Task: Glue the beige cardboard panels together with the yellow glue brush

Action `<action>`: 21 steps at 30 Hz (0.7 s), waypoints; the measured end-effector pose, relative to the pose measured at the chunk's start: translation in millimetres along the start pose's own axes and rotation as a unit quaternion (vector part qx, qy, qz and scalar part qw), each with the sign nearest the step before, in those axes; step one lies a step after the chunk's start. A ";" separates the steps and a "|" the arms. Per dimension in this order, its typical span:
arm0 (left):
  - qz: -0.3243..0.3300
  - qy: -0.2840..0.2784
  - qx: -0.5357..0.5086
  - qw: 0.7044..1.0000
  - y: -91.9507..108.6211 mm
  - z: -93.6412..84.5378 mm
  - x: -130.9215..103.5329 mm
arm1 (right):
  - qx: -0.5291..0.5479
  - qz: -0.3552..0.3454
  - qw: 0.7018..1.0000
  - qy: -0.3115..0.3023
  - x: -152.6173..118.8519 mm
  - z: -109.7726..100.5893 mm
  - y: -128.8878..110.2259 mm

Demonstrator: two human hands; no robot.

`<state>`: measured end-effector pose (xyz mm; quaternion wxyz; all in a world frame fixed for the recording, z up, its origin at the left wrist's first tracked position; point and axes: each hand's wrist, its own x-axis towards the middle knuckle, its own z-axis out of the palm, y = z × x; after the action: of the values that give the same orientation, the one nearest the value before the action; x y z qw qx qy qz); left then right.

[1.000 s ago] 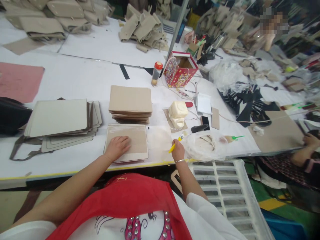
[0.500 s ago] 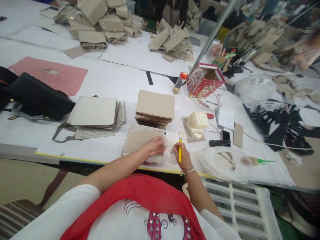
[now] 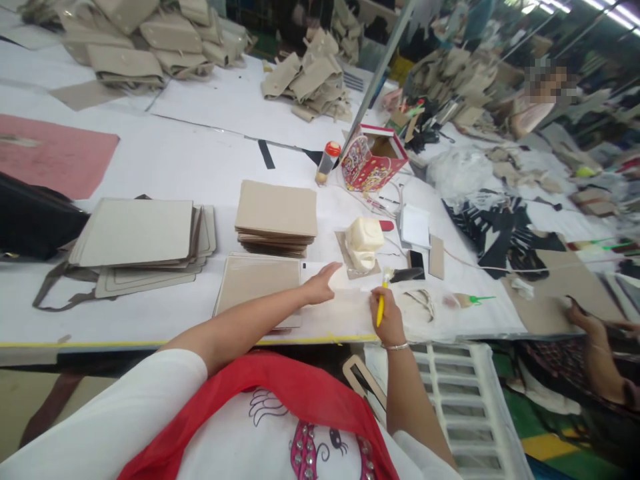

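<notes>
My right hand (image 3: 389, 319) is closed round a brush (image 3: 381, 305) with a yellow handle, its pale bristles pointing up and away from me. To its left, my left hand (image 3: 321, 285) reaches over the white table, fingers stretched out and thumb apart. Between my hands lies a pale, filmy patch (image 3: 350, 303) whose kind I cannot make out. Under my left forearm is a low stack of beige panels (image 3: 260, 279), partly covered by the arm. A cut-open cream plastic container (image 3: 364, 241) stands on a board beyond my hands.
Behind the low stack rises a taller stack of beige panels (image 3: 276, 210). Grey-edged panels (image 3: 135, 233) lie at left. A phone (image 3: 416, 264), a red patterned box (image 3: 375, 160) and a red-capped bottle (image 3: 328, 163) stand beyond. Another person's hand (image 3: 585, 320) is at far right.
My left hand has moved off the low stack, rightwards, and its fingers have stretched out. My right hand, still holding the brush, has shifted right. The camera view has swung to the right.
</notes>
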<state>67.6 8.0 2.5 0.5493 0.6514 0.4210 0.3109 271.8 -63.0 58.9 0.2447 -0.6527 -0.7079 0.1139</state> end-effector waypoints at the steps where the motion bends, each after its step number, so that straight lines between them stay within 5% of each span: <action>1: 0.036 -0.062 0.031 0.997 4.8 6.5 2.3 | 0.012 -0.009 1.000 -0.015 2.3 3.5 -1.1; 3: 0.055 -0.143 0.082 0.985 12.3 17.8 8.6 | 0.026 -0.028 0.999 -0.033 7.9 8.4 -4.2; 5: 0.030 -0.141 0.127 0.981 14.6 22.7 15.5 | 0.023 -0.040 0.999 -0.027 13.2 8.6 -5.3; 11: -0.055 0.008 0.163 0.985 -0.8 1.8 9.7 | -0.050 -0.025 0.996 0.066 21.6 5.2 19.0; 14: -0.116 0.075 0.029 0.990 -8.8 -10.8 -15.8 | -0.066 -0.018 0.995 0.072 24.5 25.2 34.4; 17: -0.182 0.169 -0.144 0.958 -16.2 -28.5 -49.8 | -0.081 -0.018 0.996 -0.015 29.7 59.9 43.2; 21: -0.209 0.280 -0.248 0.903 -28.9 -64.9 -93.5 | -0.171 -0.012 0.971 -0.169 38.7 92.2 41.8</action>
<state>-36.9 -44.5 -7.2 0.6047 0.2770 0.5937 0.4528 261.4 -5.4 -32.3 0.0077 -0.6474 -0.7559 0.0971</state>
